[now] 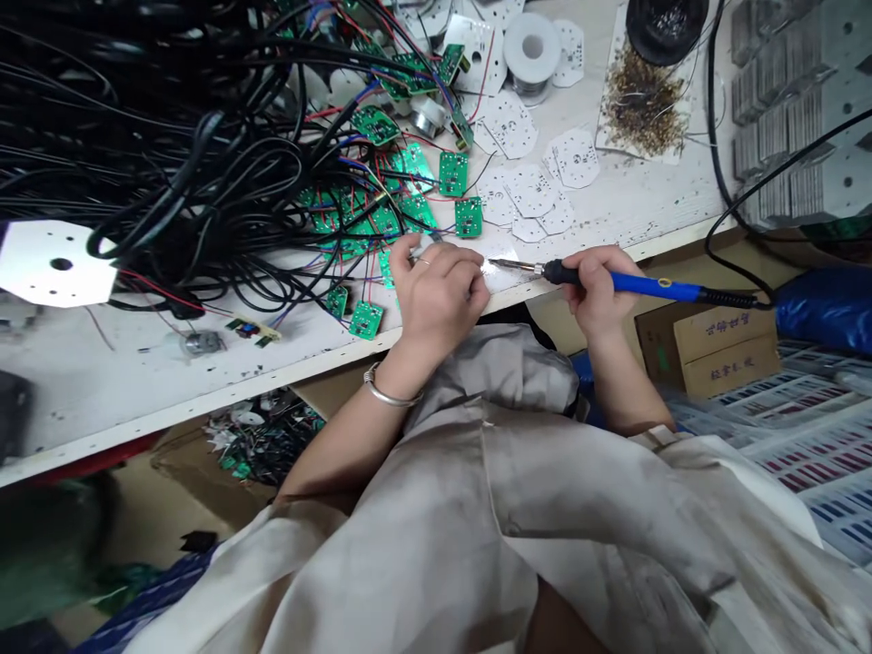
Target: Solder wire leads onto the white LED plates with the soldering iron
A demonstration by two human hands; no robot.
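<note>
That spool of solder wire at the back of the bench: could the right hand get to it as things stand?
Probably yes. The right hand holds a soldering iron, but only flat white boards lie between it and the spool; the black cables sit to the left.

A scuffed white workbench (136, 386) is carrying the whole spread. A tangle of black wires (170, 182) is sprawling at ten o'clock, green circuit boards (453, 173) are lying at twelve, a solder spool (531, 45) is standing near one, and punched white card discs (528, 191) are scattering around one o'clock.
</note>
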